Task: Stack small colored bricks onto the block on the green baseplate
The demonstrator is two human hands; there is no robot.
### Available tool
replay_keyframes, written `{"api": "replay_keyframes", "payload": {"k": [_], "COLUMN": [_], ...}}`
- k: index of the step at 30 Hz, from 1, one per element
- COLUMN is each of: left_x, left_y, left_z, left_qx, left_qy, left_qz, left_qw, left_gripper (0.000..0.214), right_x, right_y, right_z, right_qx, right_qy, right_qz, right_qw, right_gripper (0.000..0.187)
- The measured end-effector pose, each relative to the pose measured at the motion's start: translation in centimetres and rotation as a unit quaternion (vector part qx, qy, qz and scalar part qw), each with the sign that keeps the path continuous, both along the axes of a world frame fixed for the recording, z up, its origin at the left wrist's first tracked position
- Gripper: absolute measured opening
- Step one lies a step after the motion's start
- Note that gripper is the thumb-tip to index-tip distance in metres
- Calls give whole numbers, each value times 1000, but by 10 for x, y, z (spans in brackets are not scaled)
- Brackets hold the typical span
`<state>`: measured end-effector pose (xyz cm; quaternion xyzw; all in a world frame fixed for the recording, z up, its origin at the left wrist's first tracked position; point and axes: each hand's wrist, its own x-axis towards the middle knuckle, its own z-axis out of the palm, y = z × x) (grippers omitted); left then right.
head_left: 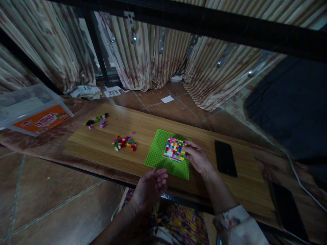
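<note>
The right hand (pixel 197 158) partly hides the colourful brick block (pixel 175 148).

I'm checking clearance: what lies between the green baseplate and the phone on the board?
The right hand, above the wooden board, as the head view shows.

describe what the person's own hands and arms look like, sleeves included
The left hand and right hand wear no gloves. A pale, loose-looking sleeve with a darker floral print covers part of the right arm; no sleeve shows on the left. I can't make out any rings or watch.
</note>
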<state>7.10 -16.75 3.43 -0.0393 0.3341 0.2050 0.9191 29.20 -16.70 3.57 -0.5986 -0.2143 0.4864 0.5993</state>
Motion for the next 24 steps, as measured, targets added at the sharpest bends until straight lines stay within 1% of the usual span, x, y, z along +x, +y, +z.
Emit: {"api": "replay_keyframes", "payload": {"k": [5,8,10,12,13,14,15,16,17,18,20,21,22,23,24], "left_x": [-6,-17,-29,-44,-53,-62,-71,-80,-89,-97,-111,-116,-120,-122,-122], "left_y": [1,5,11,18,22,26,31,37,44,51,67,76,84,92,99], "left_z": [2,4,6,7,8,8,8,8,8,7,6,5,4,3,1], "left_qx": [27,60,80,102,117,137,165,199,238,281,369,407,442,474,512], "left_qy": [5,11,31,66,92,127,169,217,268,317,395,433,464,486,502], "left_qz": [-1,1,13,27,37,53,73,93,115,129,141,145,141,132,107], "left_qw": [1000,998,996,992,988,981,969,951,926,897,830,791,755,722,689], "left_gripper": [22,20,18,16,15,14,13,13,14,16,20,23,25,29,35], "right_x": [-1,-2,-2,-5,-8,-12,-19,-27,-39,-52,-83,-100,-115,-129,-141], "right_y": [1,-2,-7,-14,-17,-21,-25,-29,-32,-34,-35,-31,-26,-18,-7], "right_z": [-1,-2,-2,1,3,7,12,19,25,31,39,40,38,34,28], "right_qx": [11,23,34,42,45,48,52,61,73,93,125,128,124,127,120], "right_qy": [3,2,-9,-54,-96,-148,-206,-257,-298,-328,-371,-398,-425,-453,-483], "right_qz": [5,3,-15,-78,-132,-199,-250,-264,-250,-210,-55,30,98,120,125], "right_qw": [1000,1000,999,995,986,968,945,928,918,916,918,908,891,874,858], "right_gripper": [38,40,42,44,44,41,39,35,31,27,23,26,29,33,37]}}
